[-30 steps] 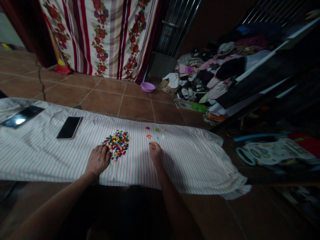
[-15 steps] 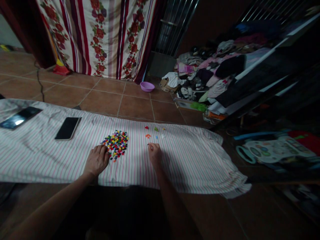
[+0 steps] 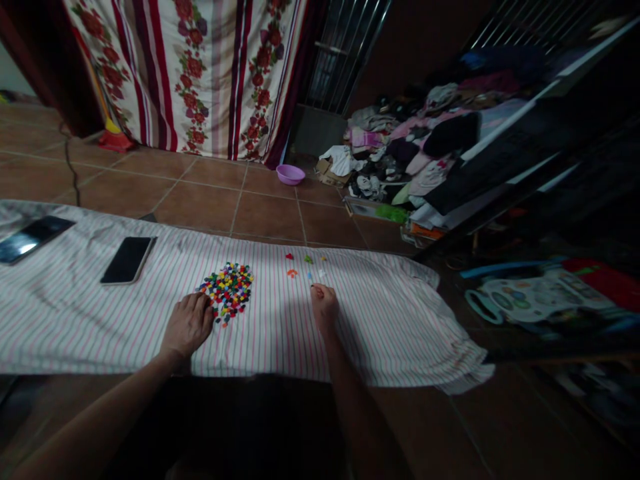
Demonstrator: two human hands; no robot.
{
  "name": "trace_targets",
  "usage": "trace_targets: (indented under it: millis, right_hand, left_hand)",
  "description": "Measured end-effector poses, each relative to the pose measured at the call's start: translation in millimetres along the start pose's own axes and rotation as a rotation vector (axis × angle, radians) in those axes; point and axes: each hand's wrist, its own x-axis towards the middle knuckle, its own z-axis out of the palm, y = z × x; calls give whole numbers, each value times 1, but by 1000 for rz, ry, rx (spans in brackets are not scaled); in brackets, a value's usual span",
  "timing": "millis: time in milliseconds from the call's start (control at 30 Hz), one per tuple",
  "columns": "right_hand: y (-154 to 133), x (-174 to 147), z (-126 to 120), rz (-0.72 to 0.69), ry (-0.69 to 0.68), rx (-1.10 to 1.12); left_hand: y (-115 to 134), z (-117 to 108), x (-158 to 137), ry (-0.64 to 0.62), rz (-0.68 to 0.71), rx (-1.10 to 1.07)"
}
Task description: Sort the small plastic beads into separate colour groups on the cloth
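Dozens of small coloured pieces lie in a loose heap on a striped cloth, and that heap serves as the landmark here. The left hand rests palm down against the heap's left edge, fingers loosely bent, their tips among the outermost pieces; whether they grip any, I cannot tell. Well to the right of the heap, the right hand is curled, thumb and forefinger drawn narrow. A dark speck shows at their tips, but I cannot tell whether it is a piece or a nail.

Just past that hand, also right of the heap, sit small clusters: red, green, yellow, orange, blue and white. Left of the heap lies a dark phone.

Each piece looks light and probably stiff, likely to skid or roll if nudged, and not easily broken. A fingertip pinch across opposite sides should suit best, taking loose ones from the heap's rim, where neighbours crowd less; the soft cloth may rumple under pressure.
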Motion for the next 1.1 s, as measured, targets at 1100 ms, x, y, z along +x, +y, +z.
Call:
trace_targets:
  millis: [1100]
  right_hand:
    - [67, 38, -44, 186, -66, -205]
  left_hand:
    - [1, 0, 1, 3, -49, -49]
